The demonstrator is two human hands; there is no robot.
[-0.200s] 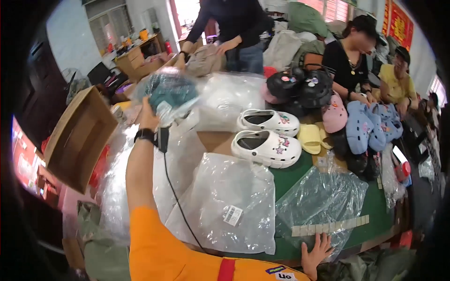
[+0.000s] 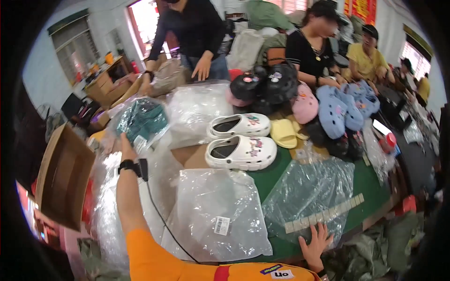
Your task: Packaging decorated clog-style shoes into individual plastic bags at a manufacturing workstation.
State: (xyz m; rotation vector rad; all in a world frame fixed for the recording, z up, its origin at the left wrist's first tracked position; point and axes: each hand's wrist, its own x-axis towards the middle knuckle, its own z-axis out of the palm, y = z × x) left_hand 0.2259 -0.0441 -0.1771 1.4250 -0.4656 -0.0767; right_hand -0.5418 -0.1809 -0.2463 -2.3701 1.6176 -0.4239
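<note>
At the far left of the table, my left hand (image 2: 127, 149) is at the near edge of a clear plastic bag (image 2: 143, 121) with something dark teal folded inside. Its fingers seem closed on that edge, partly hidden by the plastic. My right hand (image 2: 316, 242) lies with fingers spread on the near corner of an empty-looking clear bag (image 2: 307, 187), just below a strip of pale squares (image 2: 324, 215). Between my arms rests a frosted bag (image 2: 220, 196) with a white barcode label. Beyond it stand two white clogs (image 2: 241, 153) with colourful charms.
Yellow slippers (image 2: 283, 133), blue clogs (image 2: 333, 112), a pink clog (image 2: 305, 104) and black clogs (image 2: 281, 84) crowd the right back. An open cardboard box (image 2: 65, 175) is at left. A cable (image 2: 161, 215) trails from my left wrist. Co-workers stand and sit across the table.
The whole view has swung to the right, so the table's things sit further left. My left hand stays at the teal bag, and my right hand stays spread on the clear bag.
</note>
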